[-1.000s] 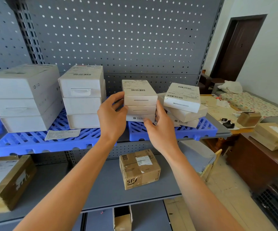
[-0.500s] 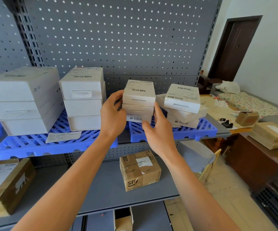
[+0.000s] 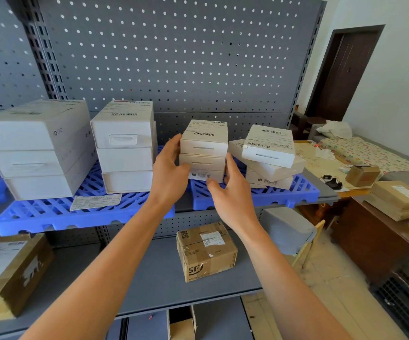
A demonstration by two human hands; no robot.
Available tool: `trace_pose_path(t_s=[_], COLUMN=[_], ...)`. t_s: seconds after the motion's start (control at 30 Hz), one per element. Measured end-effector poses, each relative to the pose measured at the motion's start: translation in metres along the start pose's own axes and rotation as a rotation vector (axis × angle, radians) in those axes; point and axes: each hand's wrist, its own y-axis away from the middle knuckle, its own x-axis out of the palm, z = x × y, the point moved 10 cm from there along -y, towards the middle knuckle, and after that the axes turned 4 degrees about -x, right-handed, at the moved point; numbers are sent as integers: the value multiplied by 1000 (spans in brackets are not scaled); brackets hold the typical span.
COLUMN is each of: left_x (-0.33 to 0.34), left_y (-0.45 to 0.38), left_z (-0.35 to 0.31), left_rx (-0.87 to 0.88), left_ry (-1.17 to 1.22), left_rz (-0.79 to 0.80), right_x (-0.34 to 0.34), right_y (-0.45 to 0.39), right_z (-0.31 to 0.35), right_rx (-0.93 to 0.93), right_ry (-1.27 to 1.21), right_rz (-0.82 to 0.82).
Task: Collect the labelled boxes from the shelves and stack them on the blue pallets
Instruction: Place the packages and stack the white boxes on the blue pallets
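Note:
A stack of three small white labelled boxes (image 3: 204,149) stands on the right blue pallet (image 3: 296,190), near its left end. My left hand (image 3: 168,177) holds the stack's left side, fingers reaching round the top box and thumb on the front. On the stack's right side is my right hand (image 3: 233,195), its thumb against the front of the bottom box. Just to the right lies an untidy, tilted pile of white labelled boxes (image 3: 268,148). The left blue pallet (image 3: 51,212) carries two taller stacks of white boxes (image 3: 125,143) (image 3: 37,148).
A loose paper label (image 3: 95,201) lies on the left pallet. On the lower grey shelf sit a brown SF carton (image 3: 206,251) and a larger brown carton (image 3: 10,268). A desk with brown parcels (image 3: 399,200) stands at the right.
Both hands stay on the sides of the small stack. My left thumb has slid a little lower on its front. The stack has hardly shifted.

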Motion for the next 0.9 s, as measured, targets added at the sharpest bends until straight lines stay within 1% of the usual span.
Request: trace_pose_path(t_s=[0.23,0.5,0.63,0.77,0.9], left_x=[5,5,6,6,9], left_y=[11,25,26,20,19], left_z=[-18,-18,-7,-2,-4], left_rx=[57,109,109,68,84], left_ry=[22,3,-79,-155,-161], left_rz=[-16,-49,-49,-42,-26], right_x=[-13,-17,-19,-23,-25], right_y=[-10,-2,4,6,7], right_z=[-3,-9,-11,-11,-8], right_rx=[-3,0,-7,-20,-38], right_ry=[-22,-70,-64,-42,-20], right_rz=[-35,-28,-19,-22,-25])
